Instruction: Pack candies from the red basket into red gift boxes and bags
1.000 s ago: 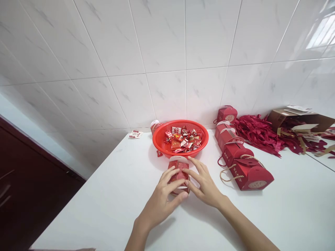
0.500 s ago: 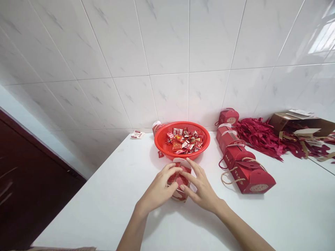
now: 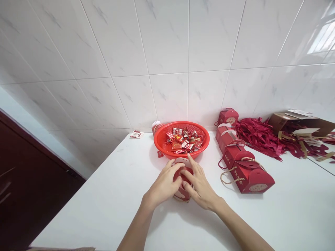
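Note:
A small red candy box point(image 3: 182, 195) stands on the white table in front of me, partly covered by my hands. Its pale-backed rounded flap point(image 3: 182, 160) sticks up at the far side. My left hand point(image 3: 165, 183) is bent around the box's left side and top, fingers curled onto the lid area. From the right, my right hand point(image 3: 198, 183) grips the same box, with the index finger reaching along the far edge and the other fingers bent over the top. The fingertips of both hands come close together there. The box's inside is hidden.
Just behind stands a red plastic basket point(image 3: 156, 143) of wrapped sweets point(image 3: 180, 141). Several red boxes with rope handles point(image 3: 239, 162) line up at right. Beyond them lie dark red ribbons point(image 3: 261, 137) and an open cardboard box point(image 3: 280, 122). A small printed packet point(image 3: 136, 134) lies back left.
My left hand has shifted slightly right, closer to my right hand. The box has moved a little to the right, and its top is more covered by my fingers.

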A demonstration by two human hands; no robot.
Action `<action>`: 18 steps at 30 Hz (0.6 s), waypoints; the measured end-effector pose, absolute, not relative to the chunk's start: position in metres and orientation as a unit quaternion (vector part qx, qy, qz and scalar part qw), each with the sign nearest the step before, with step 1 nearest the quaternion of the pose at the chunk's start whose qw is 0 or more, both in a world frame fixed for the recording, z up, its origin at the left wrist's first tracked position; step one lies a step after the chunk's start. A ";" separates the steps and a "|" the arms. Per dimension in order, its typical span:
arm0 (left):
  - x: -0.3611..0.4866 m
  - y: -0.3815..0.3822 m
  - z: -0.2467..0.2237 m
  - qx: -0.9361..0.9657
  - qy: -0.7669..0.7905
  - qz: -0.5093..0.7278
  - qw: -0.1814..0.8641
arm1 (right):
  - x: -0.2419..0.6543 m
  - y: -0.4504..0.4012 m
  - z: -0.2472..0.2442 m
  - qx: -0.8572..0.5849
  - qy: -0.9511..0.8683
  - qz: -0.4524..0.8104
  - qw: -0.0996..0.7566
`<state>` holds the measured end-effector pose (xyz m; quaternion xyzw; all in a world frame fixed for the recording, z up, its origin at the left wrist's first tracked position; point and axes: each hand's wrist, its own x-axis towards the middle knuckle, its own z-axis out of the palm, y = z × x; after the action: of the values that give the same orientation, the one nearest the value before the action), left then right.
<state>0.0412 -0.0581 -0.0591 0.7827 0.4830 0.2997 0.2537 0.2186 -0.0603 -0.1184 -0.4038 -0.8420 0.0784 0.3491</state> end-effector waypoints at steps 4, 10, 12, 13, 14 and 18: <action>0.040 -0.059 -0.056 0.788 0.465 0.293 0.277 | 0.220 -0.061 -0.116 -0.411 -0.810 0.142 0.393; 0.033 -0.058 -0.055 0.740 0.511 0.310 0.309 | 0.236 -0.056 -0.105 -0.413 -0.729 0.278 0.470; 0.029 -0.056 -0.061 0.706 0.533 0.308 0.350 | 0.246 -0.052 -0.100 -0.426 -0.711 0.330 0.451; 0.028 -0.056 -0.065 0.692 0.540 0.306 0.369 | 0.252 -0.051 -0.097 -0.428 -0.710 0.354 0.432; 0.027 -0.056 -0.068 0.681 0.545 0.305 0.382 | 0.257 -0.050 -0.094 -0.425 -0.714 0.374 0.413; 0.033 -0.059 -0.072 0.677 0.548 0.301 0.389 | 0.268 -0.049 -0.086 -0.396 -0.719 0.416 0.391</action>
<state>0.0335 -0.0585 -0.0722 0.6768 0.5477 0.3014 0.3888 0.2685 -0.0493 -0.0860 -0.3956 -0.7193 0.4158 0.3913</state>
